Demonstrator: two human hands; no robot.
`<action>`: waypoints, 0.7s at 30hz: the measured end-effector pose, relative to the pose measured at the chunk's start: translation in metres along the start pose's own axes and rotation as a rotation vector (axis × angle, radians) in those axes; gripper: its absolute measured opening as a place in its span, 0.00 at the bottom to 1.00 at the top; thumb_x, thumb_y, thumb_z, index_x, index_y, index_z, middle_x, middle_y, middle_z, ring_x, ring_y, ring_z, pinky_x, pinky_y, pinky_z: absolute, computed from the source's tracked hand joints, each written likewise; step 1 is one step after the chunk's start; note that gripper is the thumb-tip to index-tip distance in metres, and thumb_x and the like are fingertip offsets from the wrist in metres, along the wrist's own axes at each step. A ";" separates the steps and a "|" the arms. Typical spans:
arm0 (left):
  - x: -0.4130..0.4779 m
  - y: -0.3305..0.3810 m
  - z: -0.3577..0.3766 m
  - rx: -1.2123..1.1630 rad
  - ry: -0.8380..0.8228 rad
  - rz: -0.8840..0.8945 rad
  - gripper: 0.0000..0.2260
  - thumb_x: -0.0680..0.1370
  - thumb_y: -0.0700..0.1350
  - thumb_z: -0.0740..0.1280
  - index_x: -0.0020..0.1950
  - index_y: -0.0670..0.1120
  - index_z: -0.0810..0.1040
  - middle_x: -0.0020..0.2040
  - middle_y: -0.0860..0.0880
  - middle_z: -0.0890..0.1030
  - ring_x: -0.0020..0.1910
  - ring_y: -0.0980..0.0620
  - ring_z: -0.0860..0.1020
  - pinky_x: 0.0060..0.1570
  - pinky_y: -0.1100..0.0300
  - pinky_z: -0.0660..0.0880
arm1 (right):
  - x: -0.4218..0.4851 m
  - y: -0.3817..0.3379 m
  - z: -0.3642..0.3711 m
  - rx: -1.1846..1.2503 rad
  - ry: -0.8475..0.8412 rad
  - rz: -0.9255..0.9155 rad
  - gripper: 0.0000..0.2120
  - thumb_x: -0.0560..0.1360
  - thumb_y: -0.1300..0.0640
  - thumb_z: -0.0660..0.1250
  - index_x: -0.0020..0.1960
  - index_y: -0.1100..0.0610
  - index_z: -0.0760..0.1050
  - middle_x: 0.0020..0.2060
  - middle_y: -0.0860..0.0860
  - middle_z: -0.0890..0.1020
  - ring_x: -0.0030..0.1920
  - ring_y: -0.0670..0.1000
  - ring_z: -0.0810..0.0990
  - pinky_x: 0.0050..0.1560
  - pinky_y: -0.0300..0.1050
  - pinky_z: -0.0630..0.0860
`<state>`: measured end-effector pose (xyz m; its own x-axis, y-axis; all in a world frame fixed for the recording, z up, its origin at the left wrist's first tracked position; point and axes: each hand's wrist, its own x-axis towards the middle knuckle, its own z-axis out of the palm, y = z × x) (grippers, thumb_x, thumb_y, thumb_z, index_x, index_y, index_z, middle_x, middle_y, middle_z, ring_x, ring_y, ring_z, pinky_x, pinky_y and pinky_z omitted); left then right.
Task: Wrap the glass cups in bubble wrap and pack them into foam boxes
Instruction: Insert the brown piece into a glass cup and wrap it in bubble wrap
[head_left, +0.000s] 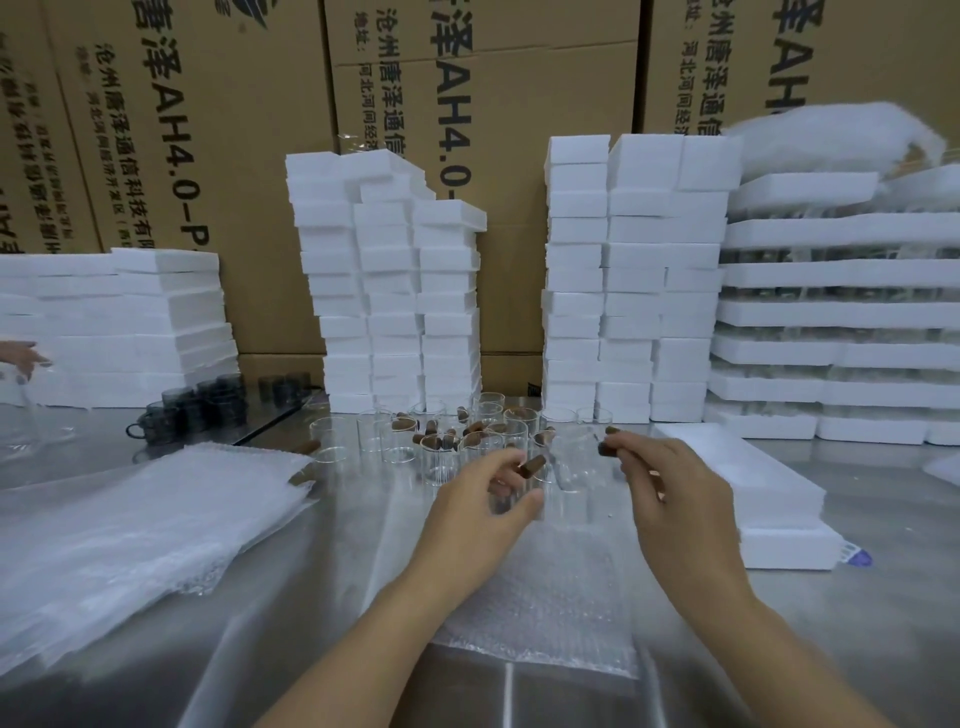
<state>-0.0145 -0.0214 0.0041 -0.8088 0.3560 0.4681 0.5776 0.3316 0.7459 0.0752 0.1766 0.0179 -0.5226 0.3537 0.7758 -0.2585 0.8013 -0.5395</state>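
Several clear glass cups with brown wooden handles (447, 441) stand in a cluster at the middle of the steel table. My left hand (483, 506) grips one clear cup (519, 493) by its body, brown handle pointing up. My right hand (670, 483) pinches the brown handle (605, 448) of a second clear cup (574, 462). Both cups are above the far edge of a flat bubble wrap sheet (540, 608) in front of me. A white foam box (769, 499) lies to the right of my right hand.
A pile of bubble wrap sheets (130, 530) lies at the left. Dark glass cups (202, 408) stand behind it. Tall stacks of foam boxes (395, 291) and foam trays (841, 312) line the back, before cardboard cartons (493, 104). Another person's hand (21, 358) shows at far left.
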 end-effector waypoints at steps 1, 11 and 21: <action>-0.001 0.003 0.001 -0.037 0.001 -0.015 0.22 0.79 0.61 0.74 0.71 0.65 0.74 0.56 0.66 0.80 0.58 0.67 0.78 0.52 0.70 0.74 | 0.000 -0.008 0.001 0.067 0.022 -0.030 0.12 0.83 0.59 0.66 0.60 0.46 0.84 0.53 0.40 0.84 0.55 0.41 0.82 0.56 0.34 0.77; -0.005 0.022 -0.001 -0.122 0.283 0.067 0.27 0.74 0.59 0.80 0.69 0.67 0.74 0.62 0.69 0.78 0.62 0.67 0.76 0.58 0.59 0.79 | -0.012 -0.032 0.013 0.157 -0.085 -0.094 0.13 0.83 0.57 0.67 0.63 0.41 0.77 0.53 0.30 0.80 0.56 0.32 0.78 0.53 0.24 0.71; -0.010 0.041 -0.010 0.022 0.498 0.326 0.34 0.74 0.48 0.82 0.74 0.65 0.70 0.66 0.69 0.73 0.66 0.61 0.74 0.57 0.67 0.75 | -0.013 -0.041 0.014 0.120 0.043 -0.199 0.14 0.83 0.58 0.68 0.68 0.50 0.78 0.58 0.40 0.82 0.56 0.40 0.79 0.57 0.33 0.75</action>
<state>0.0158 -0.0204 0.0346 -0.5409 -0.0080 0.8410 0.8026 0.2942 0.5190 0.0810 0.1323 0.0250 -0.4170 0.2166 0.8827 -0.4490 0.7954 -0.4072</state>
